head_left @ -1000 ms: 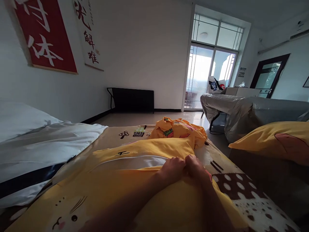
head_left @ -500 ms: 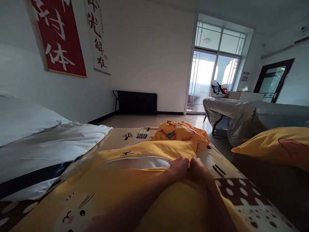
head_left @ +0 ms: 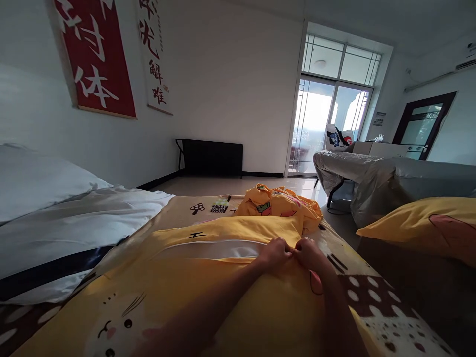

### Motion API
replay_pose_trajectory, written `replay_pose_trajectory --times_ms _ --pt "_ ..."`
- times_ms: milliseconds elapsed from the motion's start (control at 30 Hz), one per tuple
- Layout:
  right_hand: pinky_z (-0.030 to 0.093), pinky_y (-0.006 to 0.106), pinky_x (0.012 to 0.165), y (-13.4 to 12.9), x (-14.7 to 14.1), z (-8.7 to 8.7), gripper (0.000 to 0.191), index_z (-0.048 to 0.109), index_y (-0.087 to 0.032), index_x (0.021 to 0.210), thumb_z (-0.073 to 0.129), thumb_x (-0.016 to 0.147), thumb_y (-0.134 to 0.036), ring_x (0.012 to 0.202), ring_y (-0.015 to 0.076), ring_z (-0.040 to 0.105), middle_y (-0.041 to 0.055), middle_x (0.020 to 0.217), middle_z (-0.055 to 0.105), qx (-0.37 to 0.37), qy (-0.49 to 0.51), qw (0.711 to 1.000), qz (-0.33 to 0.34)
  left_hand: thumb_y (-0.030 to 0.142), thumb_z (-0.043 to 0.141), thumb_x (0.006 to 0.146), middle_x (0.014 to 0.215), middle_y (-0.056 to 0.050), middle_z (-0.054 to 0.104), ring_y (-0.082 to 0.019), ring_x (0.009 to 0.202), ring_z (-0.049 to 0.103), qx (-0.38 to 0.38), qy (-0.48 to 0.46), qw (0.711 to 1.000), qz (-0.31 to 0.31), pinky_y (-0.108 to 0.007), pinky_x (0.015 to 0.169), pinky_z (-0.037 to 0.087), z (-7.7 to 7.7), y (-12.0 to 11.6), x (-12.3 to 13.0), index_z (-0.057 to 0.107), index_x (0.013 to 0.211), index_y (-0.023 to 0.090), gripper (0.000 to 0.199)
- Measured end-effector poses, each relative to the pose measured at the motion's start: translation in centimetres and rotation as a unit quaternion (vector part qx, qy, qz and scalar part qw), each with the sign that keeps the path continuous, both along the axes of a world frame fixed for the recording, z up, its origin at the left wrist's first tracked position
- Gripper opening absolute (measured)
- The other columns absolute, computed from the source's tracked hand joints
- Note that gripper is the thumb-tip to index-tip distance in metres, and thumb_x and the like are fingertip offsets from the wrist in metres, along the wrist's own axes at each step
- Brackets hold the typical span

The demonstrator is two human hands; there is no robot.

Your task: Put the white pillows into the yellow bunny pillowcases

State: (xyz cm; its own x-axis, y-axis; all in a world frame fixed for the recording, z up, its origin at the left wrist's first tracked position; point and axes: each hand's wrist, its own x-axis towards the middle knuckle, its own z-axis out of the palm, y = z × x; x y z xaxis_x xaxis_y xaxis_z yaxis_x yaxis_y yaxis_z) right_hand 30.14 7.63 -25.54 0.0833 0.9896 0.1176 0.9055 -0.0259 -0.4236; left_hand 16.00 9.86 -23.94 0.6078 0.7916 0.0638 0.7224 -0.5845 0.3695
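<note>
A yellow pillowcase [head_left: 238, 307] with a printed rabbit face lies in front of me on the bed. Through its long opening, edged by a pale line like a zipper, a white pillow [head_left: 223, 249] shows. My left hand [head_left: 275, 254] is closed on the fabric at the opening's right end. Right beside it, my right hand [head_left: 308, 253] pinches the same edge, the knuckles of both hands nearly touching. Whatever small part sits between the fingertips is hidden. Just beyond the hands lies a crumpled orange-yellow cloth [head_left: 278, 202] with carrot prints.
A patterned blanket [head_left: 366, 290] covers the bed. White bedding [head_left: 74, 208] lies at left, and another yellow pillow [head_left: 427, 223] at right. Behind stand a plastic-covered table [head_left: 372, 168] and a black folded table [head_left: 212, 157] against the wall.
My hands have parted slightly at the knuckles, the right one shifting a little right and up. Both keep hold at the opening's right end. A red print now shows beside my right wrist.
</note>
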Motion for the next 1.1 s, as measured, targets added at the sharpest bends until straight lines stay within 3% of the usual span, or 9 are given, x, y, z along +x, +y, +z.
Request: replay_pose_trajectory --times_ms 133,267,400,500,700,900,1100 --pt "0.027 0.020 0.049 0.1 0.3 -0.1 0.029 0.068 -0.013 0.061 0.054 0.083 -0.026 0.057 0.0106 0.050 0.0030 0.055 0.060 -0.007 0.004 1.000 0.017 0.025 0.052 0.080 0.080 -0.004 0.074 -0.017 0.084 0.067 -0.006 -0.003 1.000 0.000 -0.020 0.064 0.045 -0.2 0.2 0.0 0.076 0.094 0.018 0.028" --pt "0.027 0.021 0.050 0.4 0.5 -0.5 0.024 0.069 -0.013 0.064 0.054 0.081 -0.022 0.061 0.0115 0.051 0.0049 0.062 0.064 -0.006 -0.013 1.000 0.022 0.025 0.051 0.080 0.090 -0.006 0.074 -0.020 0.088 0.067 0.018 0.001 1.000 0.021 -0.025 0.072 0.048 -0.6 0.0 0.2 0.074 0.091 0.019 0.026" --pt "0.027 0.022 0.054 0.7 0.6 -0.8 0.020 0.071 -0.014 0.070 0.053 0.080 -0.017 0.065 0.0119 0.051 0.0064 0.071 0.067 -0.006 -0.029 0.999 0.033 0.023 0.050 0.081 0.097 -0.010 0.072 -0.025 0.093 0.067 0.053 0.011 0.998 0.039 -0.033 0.077 0.051 -0.8 -0.5 0.5 0.064 0.107 0.019 0.030" --pt "0.027 0.022 0.055 0.8 0.7 -0.9 0.021 0.071 -0.014 0.075 0.051 0.081 -0.017 0.067 0.0125 0.051 0.0074 0.076 0.068 -0.007 -0.038 0.999 0.034 0.026 0.050 0.083 0.098 -0.007 0.072 -0.024 0.095 0.067 0.067 0.013 0.997 0.025 -0.032 0.078 0.051 -0.8 -0.6 0.5 0.058 0.116 0.024 0.033" --pt "0.028 0.022 0.055 0.8 0.8 -0.9 0.023 0.071 -0.014 0.077 0.052 0.083 -0.025 0.066 0.0128 0.051 0.0074 0.074 0.066 -0.015 -0.039 0.999 0.031 0.031 0.050 0.086 0.095 -0.007 0.072 -0.024 0.095 0.067 0.086 0.025 0.995 0.031 -0.032 0.078 0.051 -0.9 -0.5 0.4 0.065 0.104 0.024 0.024" --pt "0.028 0.022 0.055 0.4 0.8 -0.7 0.021 0.069 -0.015 0.071 0.050 0.079 -0.017 0.063 0.0119 0.048 0.0055 0.069 0.063 -0.015 -0.040 0.999 0.027 0.027 0.042 0.091 0.091 -0.011 0.072 -0.025 0.088 0.068 0.116 0.040 0.991 0.060 -0.035 0.075 0.050 -1.1 -1.0 0.7 0.065 0.102 0.019 0.027" --pt "0.025 0.022 0.052 0.3 0.6 -0.9 0.020 0.066 -0.015 0.066 0.051 0.079 -0.020 0.062 0.0116 0.045 0.0038 0.066 0.059 -0.015 -0.043 0.999 0.022 0.027 0.050 0.085 0.089 -0.014 0.072 -0.029 0.091 0.068 0.123 0.067 0.989 0.053 -0.039 0.077 0.050 -1.0 -1.2 0.6 0.071 0.090 0.016 0.024"
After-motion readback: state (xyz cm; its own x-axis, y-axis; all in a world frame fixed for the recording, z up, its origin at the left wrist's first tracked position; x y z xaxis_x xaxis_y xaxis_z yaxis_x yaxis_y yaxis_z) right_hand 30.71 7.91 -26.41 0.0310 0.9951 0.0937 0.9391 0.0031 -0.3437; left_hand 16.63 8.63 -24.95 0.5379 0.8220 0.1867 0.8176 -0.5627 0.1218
